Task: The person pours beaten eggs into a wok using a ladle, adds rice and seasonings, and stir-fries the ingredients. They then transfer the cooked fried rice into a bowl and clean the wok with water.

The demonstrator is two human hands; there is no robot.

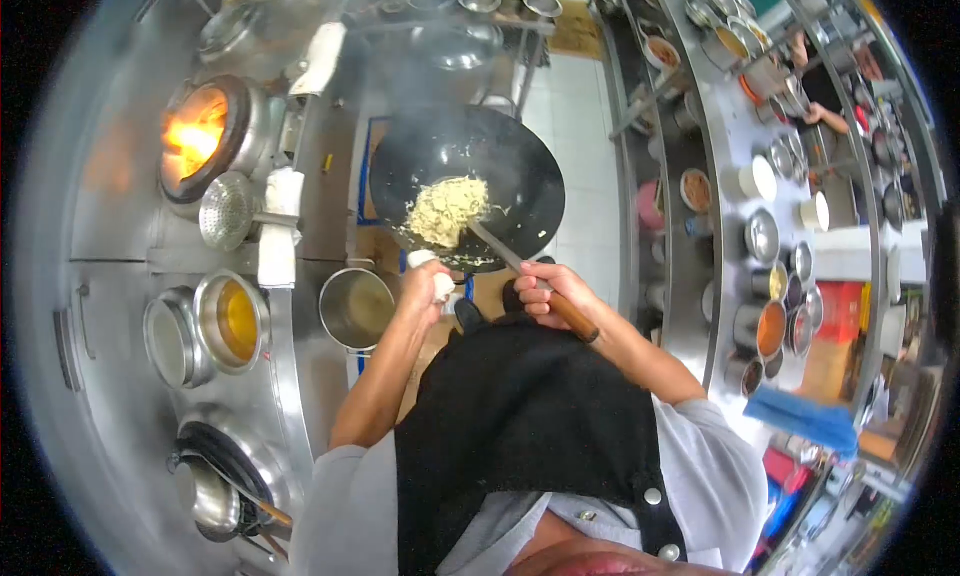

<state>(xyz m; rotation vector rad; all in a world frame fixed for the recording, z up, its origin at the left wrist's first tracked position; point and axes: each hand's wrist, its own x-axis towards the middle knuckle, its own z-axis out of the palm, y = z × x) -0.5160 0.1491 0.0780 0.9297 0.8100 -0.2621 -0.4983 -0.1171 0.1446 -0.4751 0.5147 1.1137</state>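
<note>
A black wok [525, 161] is held up in front of my body, with pale yellow shredded food [447, 208] heaped on its near left side. My left hand [425, 281] is closed on a white cloth at the wok's near edge. In my right hand [550, 294] is the wooden handle [574, 318] of a metal utensil, its shaft [495, 244] reaching over the rim into the food. Whatever lies under the cloth is hidden. Smoke or steam rises above the wok.
Left of me, a lit burner [195, 134] flames beside a perforated ladle [227, 211]. A pot of yellow liquid [238, 321] and a deep metal pot [357, 309] stand nearer. On the right, a metal counter [722, 226] holds containers; another person's hand [828, 118] shows beyond it.
</note>
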